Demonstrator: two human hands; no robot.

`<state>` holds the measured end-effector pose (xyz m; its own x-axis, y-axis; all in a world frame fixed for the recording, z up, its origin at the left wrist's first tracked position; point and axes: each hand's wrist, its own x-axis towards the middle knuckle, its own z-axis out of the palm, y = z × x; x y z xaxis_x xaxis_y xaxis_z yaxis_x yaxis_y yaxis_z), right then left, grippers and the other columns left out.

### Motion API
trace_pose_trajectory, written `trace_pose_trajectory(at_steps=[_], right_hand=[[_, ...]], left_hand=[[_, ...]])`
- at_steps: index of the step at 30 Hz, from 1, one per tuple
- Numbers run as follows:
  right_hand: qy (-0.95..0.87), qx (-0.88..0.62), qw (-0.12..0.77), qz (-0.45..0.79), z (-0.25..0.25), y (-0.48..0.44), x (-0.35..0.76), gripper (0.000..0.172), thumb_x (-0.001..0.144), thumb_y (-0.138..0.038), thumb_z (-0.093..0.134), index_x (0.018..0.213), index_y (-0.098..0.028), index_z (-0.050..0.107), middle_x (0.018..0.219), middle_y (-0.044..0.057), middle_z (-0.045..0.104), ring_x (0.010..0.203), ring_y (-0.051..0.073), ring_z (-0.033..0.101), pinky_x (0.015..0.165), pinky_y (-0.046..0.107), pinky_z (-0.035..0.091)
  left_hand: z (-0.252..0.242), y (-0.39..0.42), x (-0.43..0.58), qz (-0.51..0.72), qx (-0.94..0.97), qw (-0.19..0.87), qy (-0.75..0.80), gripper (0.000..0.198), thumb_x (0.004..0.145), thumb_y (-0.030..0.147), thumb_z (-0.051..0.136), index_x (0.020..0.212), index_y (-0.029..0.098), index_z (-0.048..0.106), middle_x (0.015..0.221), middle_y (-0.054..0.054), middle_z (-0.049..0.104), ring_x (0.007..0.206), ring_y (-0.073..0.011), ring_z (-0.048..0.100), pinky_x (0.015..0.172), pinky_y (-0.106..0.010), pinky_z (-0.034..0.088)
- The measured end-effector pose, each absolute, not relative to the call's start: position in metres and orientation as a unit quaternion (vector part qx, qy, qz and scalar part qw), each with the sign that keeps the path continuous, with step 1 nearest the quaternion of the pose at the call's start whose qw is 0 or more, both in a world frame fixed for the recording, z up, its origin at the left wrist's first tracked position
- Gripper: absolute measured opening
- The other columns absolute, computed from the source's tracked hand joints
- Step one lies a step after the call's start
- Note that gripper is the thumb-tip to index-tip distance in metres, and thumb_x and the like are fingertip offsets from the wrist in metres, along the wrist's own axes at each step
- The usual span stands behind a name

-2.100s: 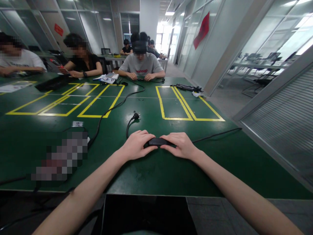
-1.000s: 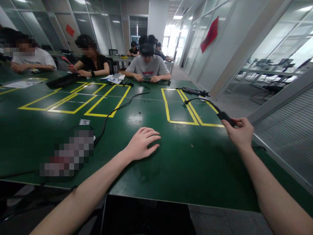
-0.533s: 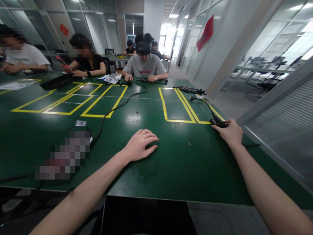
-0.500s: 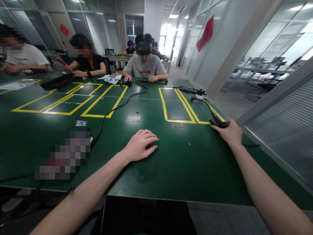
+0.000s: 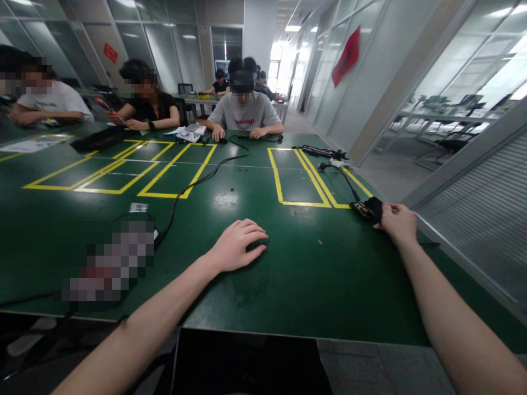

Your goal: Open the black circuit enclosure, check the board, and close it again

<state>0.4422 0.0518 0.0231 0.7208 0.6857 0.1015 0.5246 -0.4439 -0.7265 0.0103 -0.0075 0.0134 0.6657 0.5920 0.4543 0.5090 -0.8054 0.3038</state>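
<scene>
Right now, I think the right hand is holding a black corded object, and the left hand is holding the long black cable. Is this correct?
Not entirely. In the head view, the left hand is open over the green table, its grip holding nothing visible; the long black cable lies apart from it. The right hand is holding a black corded object, as you say.

There are two foreground hands [image 5: 237,247], one number tag [image 5: 139,208], two red wall hangings [image 5: 346,56].
</scene>
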Motion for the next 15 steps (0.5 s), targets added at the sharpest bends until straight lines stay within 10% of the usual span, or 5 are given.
trace_pose_trajectory(at_steps=[7, 15], right_hand=[[-0.381, -0.832, 0.388, 0.115, 0.024, 0.05, 0.44, 0.056, 0.085, -0.034, 0.065, 0.134, -0.007, 0.064, 0.121, 0.028, 0.07, 0.041, 0.015, 0.056, 0.057, 0.036, 0.049], [-0.484, -0.81, 0.332, 0.005, 0.017, 0.054, 0.452, 0.043, 0.072, -0.047, 0.079, 0.1, -0.015, 0.079, 0.091, 0.016, 0.075, 0.086, 0.035, 0.069, 0.076, 0.043, 0.054]], left_hand=[[0.014, -0.008, 0.01, 0.271, 0.909, 0.079, 0.306, 0.017, 0.097, 0.028, 0.063, 0.11, 0.02, 0.072, 0.115, -0.007, 0.076, 0.111, -0.0244, 0.065, 0.094, -0.042, 0.052], [0.015, -0.008, 0.01, 0.272, 0.909, 0.084, 0.305, 0.019, 0.098, 0.029, 0.06, 0.111, 0.021, 0.073, 0.115, -0.007, 0.075, 0.111, -0.0243, 0.065, 0.095, -0.043, 0.053]])
